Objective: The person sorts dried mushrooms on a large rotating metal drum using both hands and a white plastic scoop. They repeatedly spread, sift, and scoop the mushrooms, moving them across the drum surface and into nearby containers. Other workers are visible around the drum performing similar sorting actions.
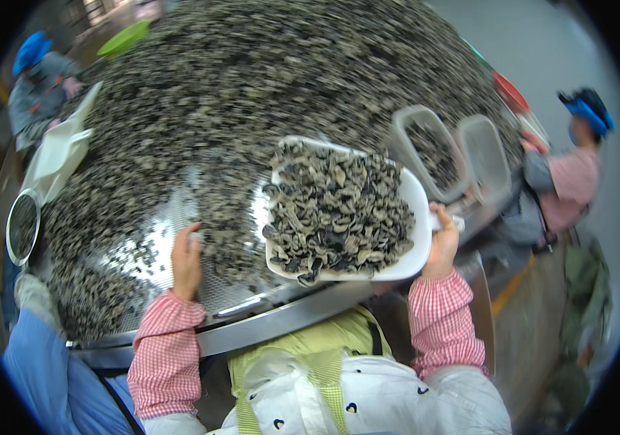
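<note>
My right hand grips the handle of a white plastic scoop. The scoop is heaped with dried black fungus pieces, one of them hanging over its near edge. My left hand is raised above the near part of the perforated metal table, fingers up and close together, with nothing seen in it. Around and beyond both hands a wide, blurred layer of the same dried fungus covers much of the table.
Two clear plastic containers stand right of the scoop, one with fungus inside. Left are white scoops and a round white-rimmed container. Co-workers are at both sides; a person in blue is close at left.
</note>
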Available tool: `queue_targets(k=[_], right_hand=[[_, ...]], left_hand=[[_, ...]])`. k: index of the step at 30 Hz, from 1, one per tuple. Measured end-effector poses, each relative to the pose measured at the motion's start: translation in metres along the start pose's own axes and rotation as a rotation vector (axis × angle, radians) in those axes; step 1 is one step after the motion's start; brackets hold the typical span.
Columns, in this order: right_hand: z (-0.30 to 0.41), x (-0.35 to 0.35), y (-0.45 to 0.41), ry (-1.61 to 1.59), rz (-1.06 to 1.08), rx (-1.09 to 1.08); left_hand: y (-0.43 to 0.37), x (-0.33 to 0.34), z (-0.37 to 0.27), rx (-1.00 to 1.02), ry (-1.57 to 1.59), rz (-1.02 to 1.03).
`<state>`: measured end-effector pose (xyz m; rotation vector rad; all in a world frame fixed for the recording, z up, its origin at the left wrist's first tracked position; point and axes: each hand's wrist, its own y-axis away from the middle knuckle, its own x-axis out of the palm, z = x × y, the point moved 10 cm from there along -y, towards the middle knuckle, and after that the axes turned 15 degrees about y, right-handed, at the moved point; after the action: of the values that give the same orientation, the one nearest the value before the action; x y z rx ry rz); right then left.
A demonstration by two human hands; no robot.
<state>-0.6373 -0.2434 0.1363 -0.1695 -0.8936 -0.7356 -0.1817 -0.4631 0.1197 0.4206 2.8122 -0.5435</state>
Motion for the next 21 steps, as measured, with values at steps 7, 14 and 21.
queue_targets(k=[7, 14, 21], right_hand=[[0.221, -0.112, 0.111, 0.315, -0.146, -0.343], [0.347, -0.149, 0.227, 0.609, 0.083, -0.587], [0.338, -0.175, 0.219, 1.48, -0.302, -0.409]], left_hand=[[0.0, 0.003, 0.011, 0.012, 0.047, 0.024], [-0.002, 0.008, 0.017, 0.027, 0.054, 0.081], [-0.006, 0.006, 0.011, 0.037, -0.028, 0.097]])
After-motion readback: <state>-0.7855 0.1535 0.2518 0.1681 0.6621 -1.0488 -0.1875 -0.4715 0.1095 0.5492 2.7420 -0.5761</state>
